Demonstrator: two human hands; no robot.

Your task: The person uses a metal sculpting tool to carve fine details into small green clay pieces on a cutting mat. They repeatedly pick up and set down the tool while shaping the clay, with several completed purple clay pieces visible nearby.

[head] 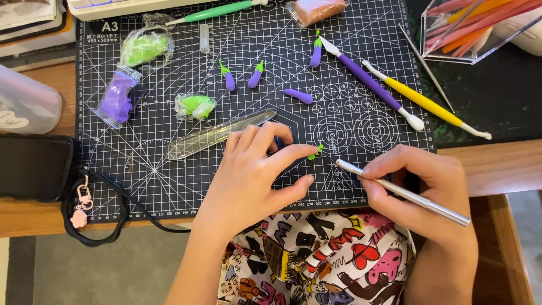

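My left hand (pixel 254 175) rests on the black cutting mat (pixel 169 175), its fingers pinching a small clay piece with a green tip (pixel 316 151); most of the piece is hidden. My right hand (pixel 423 192) grips a thin silver metal tool (pixel 406 193) like a pen, its point close to the green tip. Several small purple clay eggplants with green stems lie further up the mat, among them one near the middle (pixel 228 77), another beside it (pixel 255 75) and a stemless one (pixel 298 95).
A clear plastic blade (pixel 217 133) lies by my left fingers. Wrapped green clay (pixel 144 49), (pixel 195 105) and purple clay (pixel 117 97) sit at left. Purple (pixel 367 82) and yellow (pixel 420 100) sculpting tools lie at right. A clear holder of tools (pixel 474 28), a black case (pixel 34 166).
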